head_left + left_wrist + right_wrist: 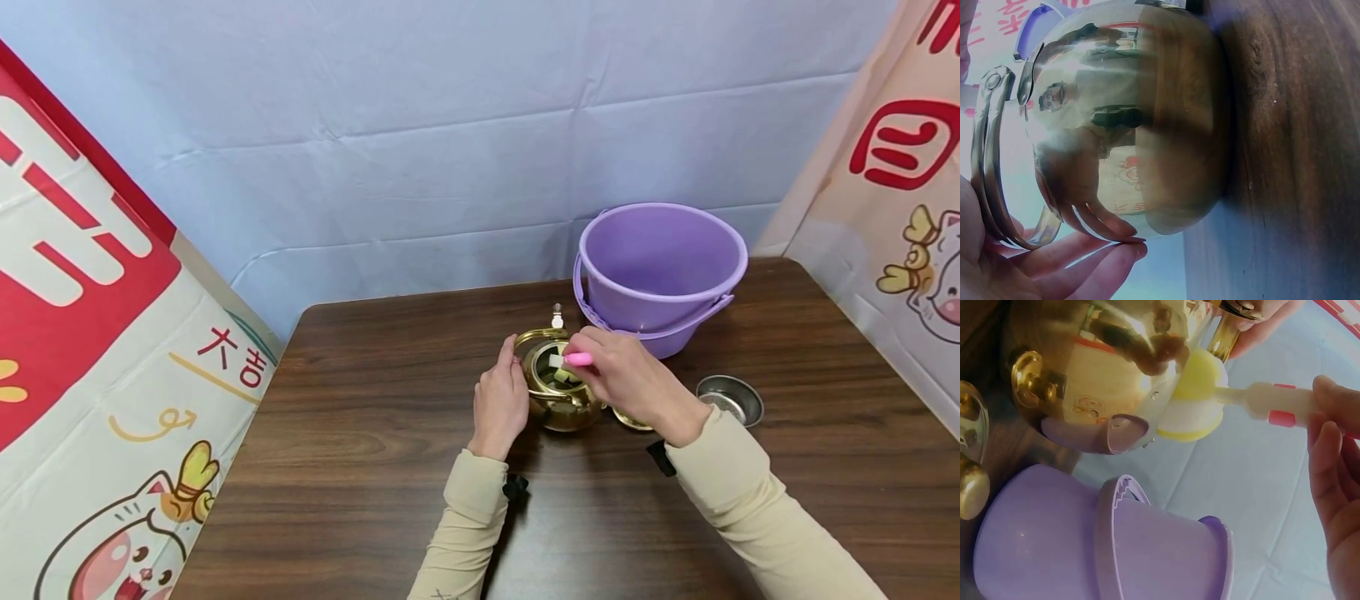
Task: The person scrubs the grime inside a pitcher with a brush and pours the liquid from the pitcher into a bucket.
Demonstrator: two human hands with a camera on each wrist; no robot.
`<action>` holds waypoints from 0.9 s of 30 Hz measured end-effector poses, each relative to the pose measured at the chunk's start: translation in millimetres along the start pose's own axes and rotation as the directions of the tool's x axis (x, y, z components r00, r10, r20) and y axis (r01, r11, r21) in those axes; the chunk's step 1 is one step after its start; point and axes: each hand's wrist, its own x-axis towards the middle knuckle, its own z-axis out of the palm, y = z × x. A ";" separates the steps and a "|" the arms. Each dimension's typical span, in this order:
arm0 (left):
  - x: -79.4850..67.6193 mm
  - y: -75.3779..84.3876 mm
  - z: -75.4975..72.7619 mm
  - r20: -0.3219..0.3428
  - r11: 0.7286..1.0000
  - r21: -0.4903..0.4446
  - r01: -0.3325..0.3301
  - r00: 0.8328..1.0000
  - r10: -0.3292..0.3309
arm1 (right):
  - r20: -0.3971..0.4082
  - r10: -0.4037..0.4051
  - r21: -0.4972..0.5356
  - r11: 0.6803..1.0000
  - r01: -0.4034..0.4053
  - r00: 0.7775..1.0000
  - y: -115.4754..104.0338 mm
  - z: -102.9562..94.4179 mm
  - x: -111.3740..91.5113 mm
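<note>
A shiny gold kettle (pixel 558 412) stands lidless on the wooden table, its round mouth facing up. At its left side my left hand (pixel 501 400) steadies it; in the left wrist view the fingers (pixel 1116 265) reach past the upright handle (pixel 988 156) and touch the polished body. My right hand (pixel 630 379) pinches the pink and white handle of a sponge brush (pixel 1282 403). Its yellow and white sponge head (pixel 1197 394) sits in the kettle's mouth, partly hidden by the rim. Water drops show on the kettle near the rim.
A purple bucket (pixel 637 312) stands behind and right of the kettle. A gold lid (pixel 632 422) lies beside the kettle, partly under my right forearm. Farther right is a metal strainer bowl (pixel 742 392). A small white and silver piece (pixel 557 317) shows behind the kettle.
</note>
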 end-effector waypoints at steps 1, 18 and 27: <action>0.2 -0.2 0.0 -0.003 1.000 0.002 -0.004 1.000 0.004 | 0.000 0.004 -0.002 1.000 -0.004 1.000 -0.3 0.6 -0.4; 0.3 1.9 -1.8 -0.010 0.999 0.027 -0.043 0.999 0.044 | -0.154 -0.008 0.032 0.999 0.013 0.988 2.7 10.7 -7.2; -0.6 1.6 -3.4 0.004 0.998 0.033 -0.044 0.999 0.044 | -0.229 0.167 0.122 0.982 -0.142 0.959 9.1 18.0 -15.0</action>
